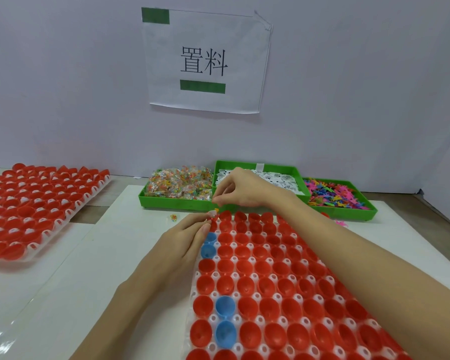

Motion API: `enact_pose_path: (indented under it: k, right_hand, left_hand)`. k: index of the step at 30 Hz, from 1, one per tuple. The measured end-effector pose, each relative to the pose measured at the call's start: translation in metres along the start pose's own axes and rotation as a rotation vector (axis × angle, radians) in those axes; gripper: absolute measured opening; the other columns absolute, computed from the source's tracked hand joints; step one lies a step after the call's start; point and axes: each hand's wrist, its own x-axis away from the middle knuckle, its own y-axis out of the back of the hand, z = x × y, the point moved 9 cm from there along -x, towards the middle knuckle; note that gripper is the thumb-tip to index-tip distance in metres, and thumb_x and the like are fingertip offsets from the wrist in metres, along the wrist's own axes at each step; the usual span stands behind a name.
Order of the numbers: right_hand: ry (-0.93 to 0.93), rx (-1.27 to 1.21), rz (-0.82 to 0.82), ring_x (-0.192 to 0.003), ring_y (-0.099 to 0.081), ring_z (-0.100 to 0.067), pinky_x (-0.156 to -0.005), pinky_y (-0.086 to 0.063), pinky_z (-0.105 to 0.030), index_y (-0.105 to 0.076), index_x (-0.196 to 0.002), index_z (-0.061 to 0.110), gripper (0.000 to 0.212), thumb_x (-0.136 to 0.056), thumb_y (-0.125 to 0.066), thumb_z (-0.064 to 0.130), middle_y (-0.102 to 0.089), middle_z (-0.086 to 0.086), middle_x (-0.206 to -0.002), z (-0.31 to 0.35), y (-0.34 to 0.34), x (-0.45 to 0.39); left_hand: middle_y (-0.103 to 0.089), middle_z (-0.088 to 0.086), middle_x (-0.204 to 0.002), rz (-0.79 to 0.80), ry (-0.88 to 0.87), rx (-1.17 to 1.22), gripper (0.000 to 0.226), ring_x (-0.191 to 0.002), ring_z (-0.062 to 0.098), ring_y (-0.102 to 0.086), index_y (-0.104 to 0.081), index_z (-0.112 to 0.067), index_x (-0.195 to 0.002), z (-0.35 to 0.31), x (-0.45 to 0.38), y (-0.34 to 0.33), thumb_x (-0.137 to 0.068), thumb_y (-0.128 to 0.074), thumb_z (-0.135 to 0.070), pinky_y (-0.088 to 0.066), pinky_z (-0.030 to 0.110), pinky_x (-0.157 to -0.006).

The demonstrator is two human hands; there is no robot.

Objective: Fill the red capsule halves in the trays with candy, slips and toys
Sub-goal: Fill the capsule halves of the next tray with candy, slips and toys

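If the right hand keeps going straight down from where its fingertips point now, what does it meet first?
Probably the candy packet that the left hand holds at the tray's far-left corner, just under the right hand; below that, the corner red capsule halves. Depth is hard to judge.

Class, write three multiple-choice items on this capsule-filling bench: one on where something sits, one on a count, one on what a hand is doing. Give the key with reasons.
1. Where does the green bin of paper slips stand?
A. between the candy bin and the toy bin
B. on the left tray
C. in front of the near tray

2. How many blue capsule halves show in the near tray?
A. one
B. four
C. nine

3. What is the right hand doing?
A. lying flat on the table
B. pinching a small piece above the tray's far corner
C. lifting the toy bin

Key: 1 A, candy packets lie to its left and coloured toys to its right. 2 B, two near the far left corner, two nearer. 3 B, its fingertips meet just above the left hand.
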Motion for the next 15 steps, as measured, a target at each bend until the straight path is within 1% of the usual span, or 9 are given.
enact_pose_path:
  k: [3,4,6,8,9,11,12,13,15]
  right_hand:
    - [-0.021,-0.037,-0.044,-0.079,-0.068,0.003,-0.078,-0.053,-0.023,-0.081,-0.093,0.021,0.018,-0.095,-0.069,0.035,-0.078,0.010,-0.085,-0.007,0.014,0.010]
    - [-0.025,-0.056,-0.067,-0.077,-0.068,0.003,-0.077,-0.052,-0.022,-0.081,-0.093,0.021,0.019,-0.097,-0.067,0.034,-0.078,0.010,-0.085,-0.010,0.020,0.017]
    - [-0.023,-0.123,-0.125,-0.081,-0.070,0.001,-0.075,-0.051,-0.017,-0.080,-0.095,0.019,0.021,-0.099,-0.063,0.031,-0.079,0.009,-0.086,-0.019,0.035,0.036]
    - [-0.031,-0.223,-0.186,-0.084,-0.071,0.000,-0.069,-0.049,-0.009,-0.080,-0.096,0.019,0.021,-0.101,-0.062,0.029,-0.079,0.008,-0.088,-0.035,0.050,0.062]
    - [-0.044,-0.266,-0.218,-0.083,-0.071,0.000,-0.066,-0.048,-0.009,-0.080,-0.097,0.021,0.021,-0.101,-0.061,0.030,-0.079,0.008,-0.089,-0.044,0.057,0.077]
    - [-0.089,-0.331,-0.291,-0.069,-0.067,0.000,-0.056,-0.046,-0.011,-0.079,-0.096,0.024,0.022,-0.101,-0.060,0.033,-0.079,0.008,-0.090,-0.067,0.069,0.109]
    - [-0.114,-0.360,-0.332,-0.061,-0.062,-0.003,-0.053,-0.045,-0.015,-0.079,-0.096,0.024,0.023,-0.102,-0.059,0.033,-0.079,0.007,-0.090,-0.079,0.073,0.126]
    - [-0.138,-0.397,-0.376,-0.058,-0.057,-0.006,-0.053,-0.045,-0.019,-0.079,-0.096,0.023,0.023,-0.102,-0.059,0.032,-0.079,0.005,-0.090,-0.092,0.076,0.143]
    - [-0.178,-0.492,-0.464,-0.064,-0.061,-0.009,-0.059,-0.048,-0.022,-0.079,-0.097,0.018,0.024,-0.102,-0.057,0.028,-0.079,-0.001,-0.089,-0.115,0.076,0.175]
  left_hand:
    - [-0.045,-0.052,-0.123,-0.026,-0.021,0.017,0.051,-0.118,-0.025,-0.045,-0.063,-0.032,-0.135,-0.003,0.000,0.005,-0.102,-0.029,-0.052,-0.031,-0.006,-0.093]
    - [-0.045,-0.054,-0.122,-0.037,-0.019,0.019,0.050,-0.118,-0.025,-0.046,-0.064,-0.033,-0.133,-0.003,0.001,0.006,-0.102,-0.029,-0.051,-0.031,-0.007,-0.092]
    - [-0.048,-0.049,-0.120,-0.064,-0.019,0.012,0.050,-0.115,-0.025,-0.047,-0.067,-0.030,-0.130,-0.002,0.002,0.010,-0.103,-0.029,-0.050,-0.031,-0.007,-0.091]
    - [-0.047,-0.045,-0.120,-0.070,-0.010,-0.022,0.053,-0.114,-0.026,-0.047,-0.068,-0.027,-0.129,-0.001,0.002,0.011,-0.103,-0.028,-0.050,-0.031,-0.007,-0.090]
    - [-0.046,-0.044,-0.119,-0.069,0.001,-0.041,0.054,-0.113,-0.026,-0.046,-0.068,-0.027,-0.128,-0.001,0.002,0.011,-0.102,-0.027,-0.051,-0.030,-0.008,-0.089]
    - [-0.047,-0.043,-0.118,-0.079,0.019,-0.073,0.052,-0.112,-0.027,-0.045,-0.067,-0.029,-0.127,0.000,0.002,0.011,-0.102,-0.027,-0.051,-0.030,-0.008,-0.088]
    - [-0.048,-0.041,-0.117,-0.082,0.035,-0.090,0.052,-0.111,-0.026,-0.045,-0.067,-0.029,-0.126,0.001,0.003,0.011,-0.102,-0.026,-0.050,-0.031,-0.008,-0.087]
    - [-0.051,-0.037,-0.117,-0.083,0.059,-0.108,0.052,-0.111,-0.025,-0.046,-0.066,-0.030,-0.126,0.003,0.003,0.011,-0.102,-0.026,-0.051,-0.032,-0.007,-0.087]
    - [-0.056,-0.024,-0.122,-0.090,0.108,-0.151,0.049,-0.110,-0.017,-0.049,-0.064,-0.031,-0.127,0.008,0.005,0.010,-0.103,-0.025,-0.048,-0.034,-0.004,-0.088]
